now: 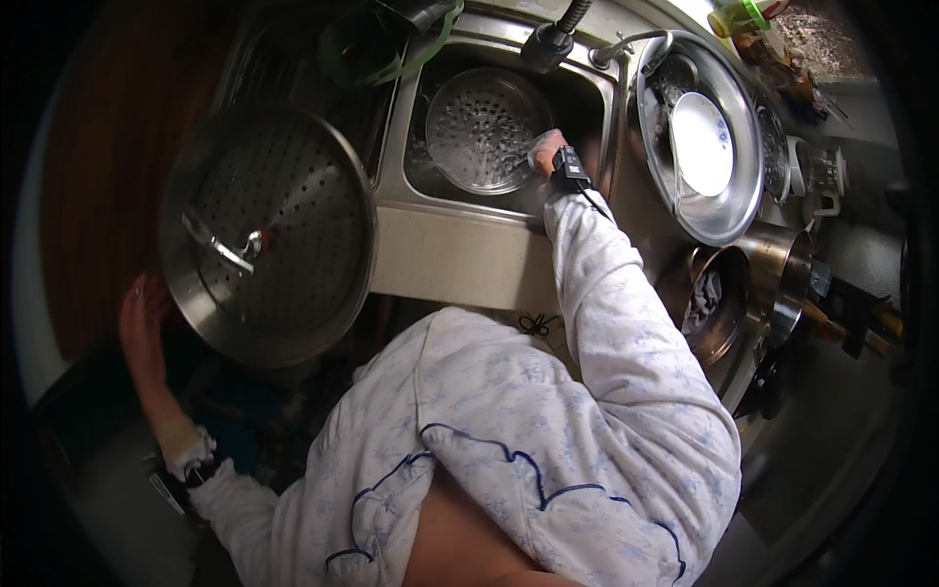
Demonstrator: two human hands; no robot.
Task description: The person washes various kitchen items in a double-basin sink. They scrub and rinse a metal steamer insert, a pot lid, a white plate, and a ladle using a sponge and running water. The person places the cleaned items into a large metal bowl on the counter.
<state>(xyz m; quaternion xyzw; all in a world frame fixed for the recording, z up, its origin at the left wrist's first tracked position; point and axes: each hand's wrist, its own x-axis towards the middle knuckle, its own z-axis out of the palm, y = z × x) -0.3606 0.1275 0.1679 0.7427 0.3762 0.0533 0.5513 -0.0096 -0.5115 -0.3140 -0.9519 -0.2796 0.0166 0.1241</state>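
My right hand (547, 152) is at the right rim of a round, perforated metal steamer pan (469, 125) and appears to grip it. The pan lies in the stainless steel sink (506, 209), with water glinting on its base. Some clear film or water blurs the fingertips. On the left, my left hand (144, 315) is by the outer rim of a large perforated metal steamer (293, 286). Its fingers are dim, and whether they grip the rim cannot be told. A shiny metal piece (220, 246) shows inside that large steamer.
A black-headed flexible faucet (547, 45) hangs over the sink's back edge. Right of the sink, a steel basin (742, 213) holds a white plate (702, 144). Metal pots (770, 271) stand nearer me. A green plastic container (357, 45) is at the back left.
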